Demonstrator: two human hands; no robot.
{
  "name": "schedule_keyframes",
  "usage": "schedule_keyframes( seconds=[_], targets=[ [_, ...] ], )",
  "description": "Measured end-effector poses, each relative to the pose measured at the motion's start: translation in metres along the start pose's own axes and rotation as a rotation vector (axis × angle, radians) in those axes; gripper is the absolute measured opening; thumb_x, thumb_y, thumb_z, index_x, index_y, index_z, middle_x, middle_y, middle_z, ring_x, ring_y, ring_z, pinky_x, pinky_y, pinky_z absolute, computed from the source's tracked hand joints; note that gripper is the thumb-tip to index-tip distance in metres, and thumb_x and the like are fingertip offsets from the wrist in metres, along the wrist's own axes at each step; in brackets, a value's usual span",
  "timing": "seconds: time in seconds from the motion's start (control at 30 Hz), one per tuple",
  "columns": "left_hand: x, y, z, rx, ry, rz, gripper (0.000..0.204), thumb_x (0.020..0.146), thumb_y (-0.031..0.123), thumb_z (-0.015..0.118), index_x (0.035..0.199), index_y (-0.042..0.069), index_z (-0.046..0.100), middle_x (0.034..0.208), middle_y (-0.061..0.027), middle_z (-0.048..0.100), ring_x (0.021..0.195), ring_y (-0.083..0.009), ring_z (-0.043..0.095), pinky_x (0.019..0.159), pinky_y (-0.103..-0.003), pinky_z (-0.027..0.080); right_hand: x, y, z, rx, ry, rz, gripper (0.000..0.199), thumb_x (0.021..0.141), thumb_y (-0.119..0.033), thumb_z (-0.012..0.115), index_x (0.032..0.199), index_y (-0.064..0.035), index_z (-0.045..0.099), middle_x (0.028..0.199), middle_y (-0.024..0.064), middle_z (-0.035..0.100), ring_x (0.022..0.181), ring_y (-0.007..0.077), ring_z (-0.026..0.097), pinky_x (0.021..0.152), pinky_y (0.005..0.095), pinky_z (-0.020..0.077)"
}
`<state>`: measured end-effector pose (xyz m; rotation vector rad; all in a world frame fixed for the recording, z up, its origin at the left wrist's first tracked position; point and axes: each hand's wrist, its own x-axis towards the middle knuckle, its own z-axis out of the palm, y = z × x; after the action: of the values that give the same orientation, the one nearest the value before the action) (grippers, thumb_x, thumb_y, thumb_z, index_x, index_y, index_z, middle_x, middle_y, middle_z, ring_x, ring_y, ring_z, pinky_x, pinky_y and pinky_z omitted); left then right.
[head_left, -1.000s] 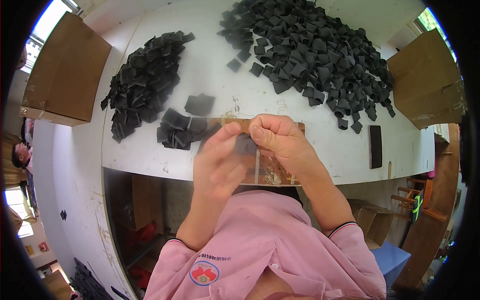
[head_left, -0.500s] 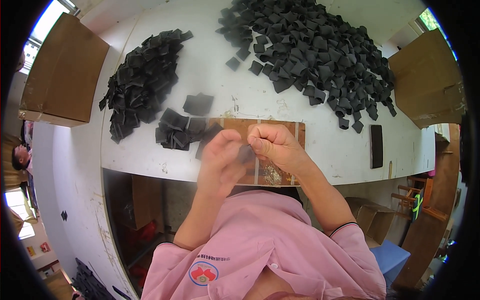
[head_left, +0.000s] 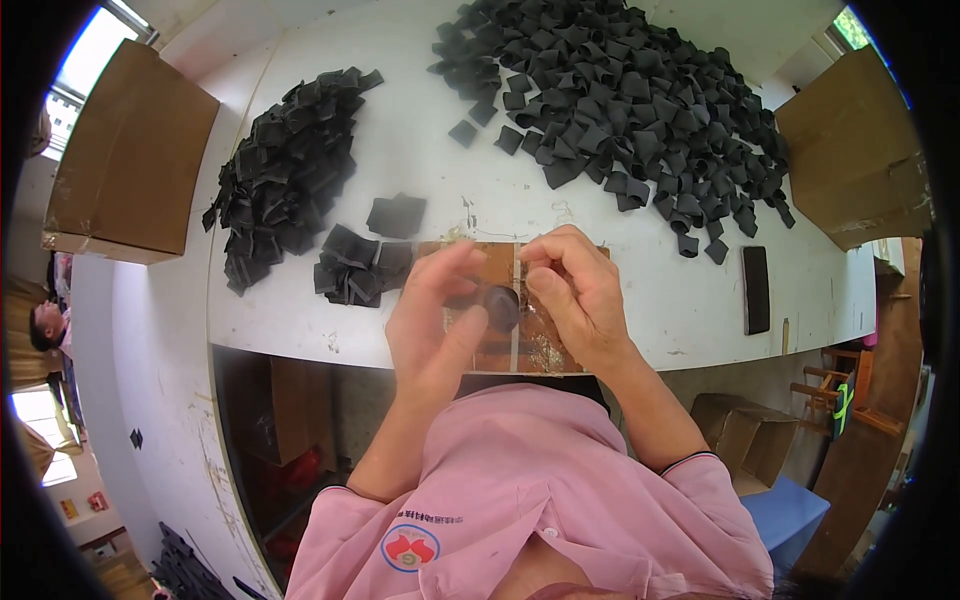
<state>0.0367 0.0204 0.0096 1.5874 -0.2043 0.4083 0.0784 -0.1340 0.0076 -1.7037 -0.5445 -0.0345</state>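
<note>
Looking dark, rounded and blurred, a small piece shows between the left hand and right hand; whether either's fingers are clamped, I cannot tell.

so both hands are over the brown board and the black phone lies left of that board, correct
Not quite: the head view shows the black phone right of the brown board; the left hand and right hand are over that board.
</note>
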Motion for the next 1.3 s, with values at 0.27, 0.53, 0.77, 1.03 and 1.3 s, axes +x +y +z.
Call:
schedule_keyframes(
  seconds=[0.27,0.53,0.77,1.03,1.3],
  targets=[
    [-0.005,0.009,0.012,-0.201,0.172,-0.005,0.009,0.081,0.007,0.058,0.082,-0.002,0.056,0.084,-0.0069,0.053,0.080,-0.0165,0.047,0.075,-0.027,0.037,-0.011,-0.016,0.017,-0.384,0.115,-0.400,0.039,0.064,-0.024,0.072,0.091,-0.0014,0.055,0.081,0.0082,0.051,0.068,0.0218,0.052,0.052,0.0295,0.0447],
    [-0.013,0.019,0.013,-0.599,0.419,-0.341,0.011,0.088,0.010,0.049,0.083,0.001,0.051,0.082,-0.0060,0.052,0.077,-0.0115,0.047,0.071,-0.025,0.041,-0.004,-0.013,0.018,-0.533,0.199,-0.531,0.022,0.058,-0.003,0.066,0.077,0.0006,0.056,0.071,0.0067,0.050,0.059,0.0202,0.049,0.047,0.0285,0.0416],
    [-0.022,-0.001,0.007,-0.315,0.313,-0.160,0.008,0.086,0.007,0.051,0.082,0.001,0.051,0.083,-0.0051,0.051,0.073,-0.0097,0.043,0.070,-0.021,0.035,-0.010,-0.004,0.019,-0.531,0.144,-0.493,0.013,0.061,-0.002,0.063,0.071,0.0000,0.055,0.069,0.0059,0.049,0.057,0.0180,0.046,0.045,0.0278,0.0382],
    [-0.031,-0.069,-0.005,0.644,0.095,-0.241,0.021,0.074,0.006,0.059,0.094,0.000,0.055,0.094,-0.0123,0.054,0.082,-0.0244,0.054,0.072,-0.032,0.044,0.024,0.003,-0.025,0.250,0.216,0.268,0.018,0.084,-0.016,0.056,0.085,0.0017,0.060,0.068,-0.0003,0.055,0.058,0.0040,0.046,0.051,0.0192,0.0378],
    [-0.039,-0.119,-0.015,1.021,-0.071,-0.164,0.020,0.070,-0.003,0.058,0.089,0.002,0.057,0.085,-0.0140,0.048,0.074,-0.0303,0.052,0.065,-0.035,0.045,-0.055,0.035,0.014,-0.019,-0.094,0.440,0.019,0.081,-0.016,0.057,0.084,0.0031,0.060,0.060,0.0083,0.056,0.055,0.0147,0.052,0.052,0.0265,0.0406]
  ],
)
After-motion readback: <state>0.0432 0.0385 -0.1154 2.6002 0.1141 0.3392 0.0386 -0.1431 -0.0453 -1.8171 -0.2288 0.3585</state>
